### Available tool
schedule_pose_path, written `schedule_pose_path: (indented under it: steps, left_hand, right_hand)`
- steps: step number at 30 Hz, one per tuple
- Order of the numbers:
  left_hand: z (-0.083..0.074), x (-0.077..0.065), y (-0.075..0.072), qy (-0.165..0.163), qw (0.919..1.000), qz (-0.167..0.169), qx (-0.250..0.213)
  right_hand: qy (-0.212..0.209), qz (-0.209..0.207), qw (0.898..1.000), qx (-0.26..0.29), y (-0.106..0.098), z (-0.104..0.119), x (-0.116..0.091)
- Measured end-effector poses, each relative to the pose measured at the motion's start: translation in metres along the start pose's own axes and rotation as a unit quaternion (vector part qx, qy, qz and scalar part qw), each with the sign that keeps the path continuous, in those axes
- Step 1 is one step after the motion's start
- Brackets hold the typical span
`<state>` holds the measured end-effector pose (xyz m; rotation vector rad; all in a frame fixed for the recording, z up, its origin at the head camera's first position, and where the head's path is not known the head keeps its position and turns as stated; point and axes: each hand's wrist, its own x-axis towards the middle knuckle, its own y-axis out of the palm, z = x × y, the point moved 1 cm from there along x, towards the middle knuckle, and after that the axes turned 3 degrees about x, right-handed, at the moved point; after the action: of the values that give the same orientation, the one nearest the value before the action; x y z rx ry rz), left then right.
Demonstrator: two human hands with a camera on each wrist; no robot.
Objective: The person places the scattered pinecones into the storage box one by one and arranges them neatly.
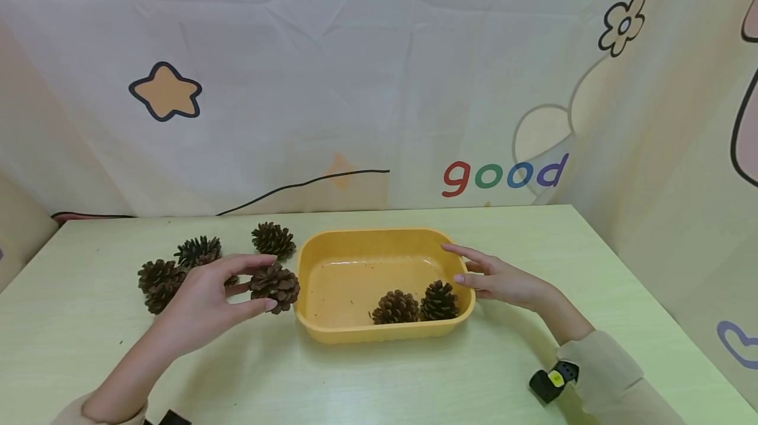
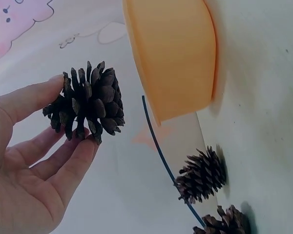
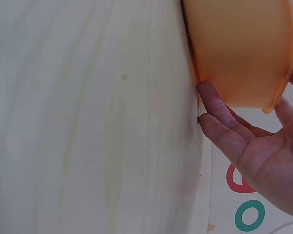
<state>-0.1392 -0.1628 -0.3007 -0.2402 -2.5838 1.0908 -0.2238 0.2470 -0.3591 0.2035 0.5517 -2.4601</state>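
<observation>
My left hand (image 1: 210, 303) pinches a brown pine cone (image 1: 275, 288) between thumb and fingertips, just off the left end of a yellow plastic basin (image 1: 385, 331). In the left wrist view this pine cone (image 2: 88, 102) is held up above the table, its layered scales facing the basin (image 2: 178, 58). At the other end, my right hand (image 1: 503, 280) holds the basin's right side, thumb and index finger over the rim. The right wrist view has its lower fingers (image 3: 224, 131) against the outer wall near the base. Two pine cones (image 1: 395, 308) lie inside the basin, at its front right.
Several pine cones (image 1: 160, 283) lie grouped on the left of the pale table (image 1: 379, 385), partly behind my left hand. One more pine cone (image 1: 274, 241) sits by the basin's back left corner. A printed cloth (image 1: 355, 83) hangs behind the table.
</observation>
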Motion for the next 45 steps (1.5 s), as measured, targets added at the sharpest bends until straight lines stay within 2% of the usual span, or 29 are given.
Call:
schedule_pose_path:
  steps: [4, 13, 26, 33, 42, 45]
  left_hand:
    - [-0.005, 0.004, 0.004, 0.008, 0.9999, -0.004, 0.009]
    - [-0.013, 0.012, 0.018, 0.038, 0.9991, -0.01, -0.014]
    - [-0.016, 0.031, 0.049, 0.022, 0.9969, 0.033, -0.068]
    - [-0.017, 0.038, 0.064, 0.022, 0.9989, 0.033, -0.022]
    - [-0.018, 0.046, 0.079, 0.026, 0.9978, 0.056, -0.023]
    - [-0.018, 0.048, 0.083, 0.033, 0.9972, 0.067, -0.006]
  right_hand:
    - [-0.001, 0.0, 1.0, -0.002, 0.0, 0.0, 0.0]
    - [-0.002, 0.0, 1.0, -0.003, 0.0, 0.001, 0.0]
    - [0.002, -0.001, 1.0, -0.001, 0.0, 0.002, -0.001]
    - [0.003, -0.004, 1.0, -0.005, 0.001, 0.003, -0.001]
    - [0.003, -0.004, 1.0, -0.006, 0.0, 0.001, -0.001]
    - [0.003, -0.004, 1.0, -0.005, 0.0, 0.001, -0.001]
